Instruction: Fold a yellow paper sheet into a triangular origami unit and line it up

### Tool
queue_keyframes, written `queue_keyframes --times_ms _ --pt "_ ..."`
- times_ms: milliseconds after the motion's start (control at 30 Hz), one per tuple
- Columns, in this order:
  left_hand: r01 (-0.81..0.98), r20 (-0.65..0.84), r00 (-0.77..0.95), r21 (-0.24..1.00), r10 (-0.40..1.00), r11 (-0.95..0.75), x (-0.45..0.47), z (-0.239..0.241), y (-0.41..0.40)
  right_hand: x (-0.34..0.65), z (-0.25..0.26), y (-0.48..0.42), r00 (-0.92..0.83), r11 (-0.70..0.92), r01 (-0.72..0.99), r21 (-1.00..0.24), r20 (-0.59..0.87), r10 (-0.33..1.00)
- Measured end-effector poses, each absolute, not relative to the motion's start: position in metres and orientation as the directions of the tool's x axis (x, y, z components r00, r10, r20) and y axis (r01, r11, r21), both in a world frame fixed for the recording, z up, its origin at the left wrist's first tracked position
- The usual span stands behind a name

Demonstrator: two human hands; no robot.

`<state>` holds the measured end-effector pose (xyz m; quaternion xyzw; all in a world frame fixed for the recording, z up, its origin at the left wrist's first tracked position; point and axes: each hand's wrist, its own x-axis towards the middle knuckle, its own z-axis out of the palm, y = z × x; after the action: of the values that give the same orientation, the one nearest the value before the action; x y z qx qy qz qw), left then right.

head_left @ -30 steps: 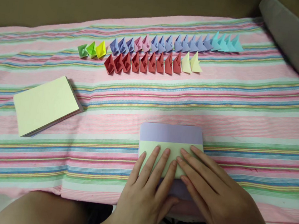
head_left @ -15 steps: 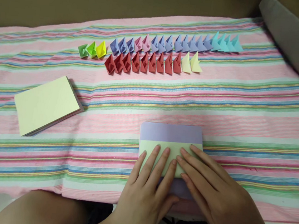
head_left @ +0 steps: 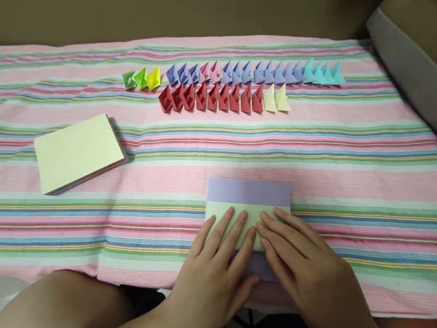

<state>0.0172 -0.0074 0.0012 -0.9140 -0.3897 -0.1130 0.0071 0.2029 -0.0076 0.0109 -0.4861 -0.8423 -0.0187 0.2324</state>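
Observation:
A pale yellow-green sheet of paper (head_left: 251, 216), apparently folded, lies across a lavender pad or stack (head_left: 249, 191) near the front edge of the cloth. Lavender shows above and below the sheet. My left hand (head_left: 212, 271) rests flat on the paper's left part, fingers spread. From the right, my right hand (head_left: 306, 258) lies on it too, fingers stretched out and close to the left fingertips. Neither hand grasps anything. Parts of the paper's lower edge are hidden under the fingers.
A stack of pale yellow paper (head_left: 79, 154) lies at the left. Toward the back stand two rows of small folded paper boats, including red boats (head_left: 212, 98) and turquoise boats (head_left: 323, 74). A striped cloth (head_left: 169, 184) lies beneath everything. A grey edge (head_left: 417, 84) borders the right side.
The camera view has shifted slightly. Both hands stay flat on the pale paper, with only slight finger movement; the boats and paper stack keep their places on the cloth.

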Motion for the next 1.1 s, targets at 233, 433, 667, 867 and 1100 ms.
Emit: queue_keyframes --times_ms 233,433,667,867,1100 --pt "0.717 0.225 0.675 0.024 0.703 -0.697 0.0179 -0.0044 -0.0092 0.2016 0.0085 -0.0116 -0.446 0.542 0.831 -0.126 0.434 0.783" --pt "0.716 0.233 0.676 0.018 0.699 -0.698 0.0176 -0.0053 -0.0095 0.2015 0.0084 -0.0128 -0.463 0.557 0.824 -0.099 0.448 0.764" --pt "0.720 0.223 0.674 0.016 0.704 -0.694 0.0177 -0.0062 -0.0097 0.2018 0.0078 -0.0134 -0.453 0.547 0.830 -0.109 0.442 0.774" --pt "0.723 0.227 0.671 0.016 0.706 -0.691 0.0176 -0.0055 -0.0104 0.2023 0.0079 -0.0138 -0.448 0.543 0.832 -0.115 0.438 0.779" --pt "0.726 0.236 0.664 0.024 0.710 -0.687 0.0190 -0.0057 -0.0098 0.2018 0.0080 -0.0120 -0.450 0.548 0.828 -0.113 0.448 0.772"
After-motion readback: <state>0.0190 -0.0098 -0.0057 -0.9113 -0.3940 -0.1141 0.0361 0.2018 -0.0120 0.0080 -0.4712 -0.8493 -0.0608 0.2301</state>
